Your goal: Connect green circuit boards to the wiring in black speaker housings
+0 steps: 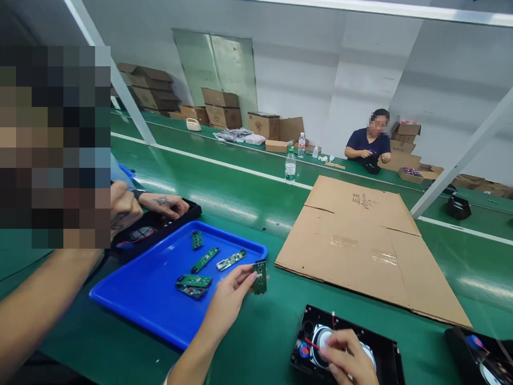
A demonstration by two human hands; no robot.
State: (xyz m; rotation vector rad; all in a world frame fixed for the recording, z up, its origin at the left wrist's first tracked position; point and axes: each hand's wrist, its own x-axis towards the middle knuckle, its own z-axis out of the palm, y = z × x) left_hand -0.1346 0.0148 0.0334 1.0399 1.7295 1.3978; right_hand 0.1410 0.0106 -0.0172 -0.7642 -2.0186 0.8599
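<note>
My left hand (228, 297) holds a small green circuit board (260, 279) upright between thumb and fingers, just past the right edge of a blue tray (140, 272). Over an open black speaker housing (387, 347) at the lower right is my right hand (349, 355), its fingers pinched on a red wire (311, 343). Inside the housing, a round speaker (320, 337) is partly covered by that hand. Several more circuit boards (205, 260) lie in the tray.
A flattened cardboard sheet (356, 240) lies beyond the housing. Another black housing (481, 353) is at the right edge. To my left, a co-worker's hands (164, 205) work at a black case (192, 209). A water bottle (290, 167) and a seated person (368, 141) are farther back.
</note>
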